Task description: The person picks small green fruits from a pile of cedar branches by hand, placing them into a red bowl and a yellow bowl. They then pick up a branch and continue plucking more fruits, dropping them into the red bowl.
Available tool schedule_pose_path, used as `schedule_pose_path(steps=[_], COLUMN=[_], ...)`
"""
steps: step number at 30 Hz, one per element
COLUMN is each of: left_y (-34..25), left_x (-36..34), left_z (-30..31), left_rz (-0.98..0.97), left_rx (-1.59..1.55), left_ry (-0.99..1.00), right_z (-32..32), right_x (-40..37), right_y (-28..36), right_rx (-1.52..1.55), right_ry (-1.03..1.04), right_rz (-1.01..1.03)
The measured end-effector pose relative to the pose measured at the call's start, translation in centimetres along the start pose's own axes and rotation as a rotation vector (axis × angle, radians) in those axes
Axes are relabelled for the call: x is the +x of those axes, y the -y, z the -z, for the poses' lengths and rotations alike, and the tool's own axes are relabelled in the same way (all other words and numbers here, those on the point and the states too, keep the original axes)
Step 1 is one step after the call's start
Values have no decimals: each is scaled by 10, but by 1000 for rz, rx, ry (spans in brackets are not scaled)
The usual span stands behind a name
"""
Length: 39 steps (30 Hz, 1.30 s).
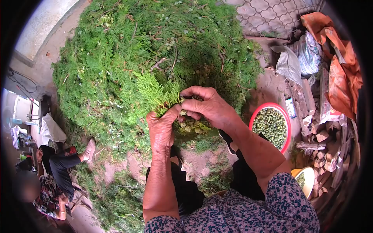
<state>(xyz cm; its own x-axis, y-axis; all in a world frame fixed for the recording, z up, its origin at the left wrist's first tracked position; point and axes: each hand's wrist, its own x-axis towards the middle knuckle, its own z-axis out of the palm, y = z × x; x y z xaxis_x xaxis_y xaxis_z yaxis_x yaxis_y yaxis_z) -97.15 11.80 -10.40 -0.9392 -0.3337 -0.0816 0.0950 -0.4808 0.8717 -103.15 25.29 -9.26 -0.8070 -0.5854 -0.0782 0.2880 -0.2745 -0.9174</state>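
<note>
My left hand (pixel 162 126) is closed around a leafy evergreen sprig (pixel 149 91), whose flat green fronds point up and away from me. Against it, my right hand (pixel 211 106) pinches at the sprig's base with thumb and forefinger. Small pale-green cones show between the right fingers, partly hidden by them. Both hands nearly touch, above a shadowed hollow at the near edge of a large heap of cut evergreen branches (pixel 112 70). To the right stands a red-rimmed basin (pixel 288 126) filled with small round green cones.
A yellow-and-white bowl (pixel 309 182) with green bits sits at lower right, near stacked firewood (pixel 322 167). Sacks (pixel 289 64) and an orange tarp (pixel 342 77) lie along the right side. Another person (pixel 58 171) sits at left. Loose sprigs (pixel 116 194) litter the ground.
</note>
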Motion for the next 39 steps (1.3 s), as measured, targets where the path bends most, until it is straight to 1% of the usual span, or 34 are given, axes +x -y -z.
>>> schedule_pose_path(steps=[1,3,4,8,10,11,13,14,15,17,19,20,22,23,25,26,27,28,29,31,32,33,36,39], left_y=[0,2,4,-5,-8,-6,0,3,3,3,3,2,3,5,5,4,3,6,8,12,12,12,12,15], left_x=[0,1,1,-1,-1,-1,-1,-1,0,1,1,1,1,2,2,1,1,1,1,2,1,1,2,2], left_z=[0,-2,-1,-7,-8,-6,-2,-5,-5,-5,-5,-5,-5,-4,-6,-11,-14,-12,-11,-11,-12,-12,-12,-12], left_rz=[0,78,58,70,191,190,173,129,129,176,190,205,220,226,232,221,210,169,172,121,117,120,90,84], left_rx=[0,63,94,214,132,132,-71,-86,-87,-119,-151,-183,-215,-231,-247,-246,-245,-246,-246,-212,-215,-215,-164,-121], left_ry=[0,5,-7,22,21,21,42,14,13,-4,-11,-18,-24,-24,-25,-75,-125,-112,-113,-163,-161,-160,-150,-112], right_z=[-1,-3,-3,1,6,6,2,4,7,8,8,8,9,7,2,4,9,11,10,3,6,5,0,-1], right_x=[-1,-2,-2,-2,1,1,1,2,3,3,1,1,1,0,-2,-2,-2,-2,-3,-3,0,0,-2,-3], right_y=[2,4,5,-1,-7,-7,-4,-5,-7,-8,-7,-7,-5,-2,6,5,4,3,3,5,-4,-5,-7,-15], right_rx=[-101,-135,-168,-225,116,116,399,398,416,434,542,541,586,586,562,562,405,249,250,-373,-554,-554,-694,-714], right_ry=[2,-30,-63,-87,32,32,-23,-22,-1,20,81,82,-2,-1,-120,-120,-66,-13,-15,-21,-27,-30,-86,-143], right_rz=[1,0,-1,-6,-52,-51,-144,-144,-157,-171,-171,-171,-174,-174,-151,-152,-94,-36,-37,194,389,388,460,475])
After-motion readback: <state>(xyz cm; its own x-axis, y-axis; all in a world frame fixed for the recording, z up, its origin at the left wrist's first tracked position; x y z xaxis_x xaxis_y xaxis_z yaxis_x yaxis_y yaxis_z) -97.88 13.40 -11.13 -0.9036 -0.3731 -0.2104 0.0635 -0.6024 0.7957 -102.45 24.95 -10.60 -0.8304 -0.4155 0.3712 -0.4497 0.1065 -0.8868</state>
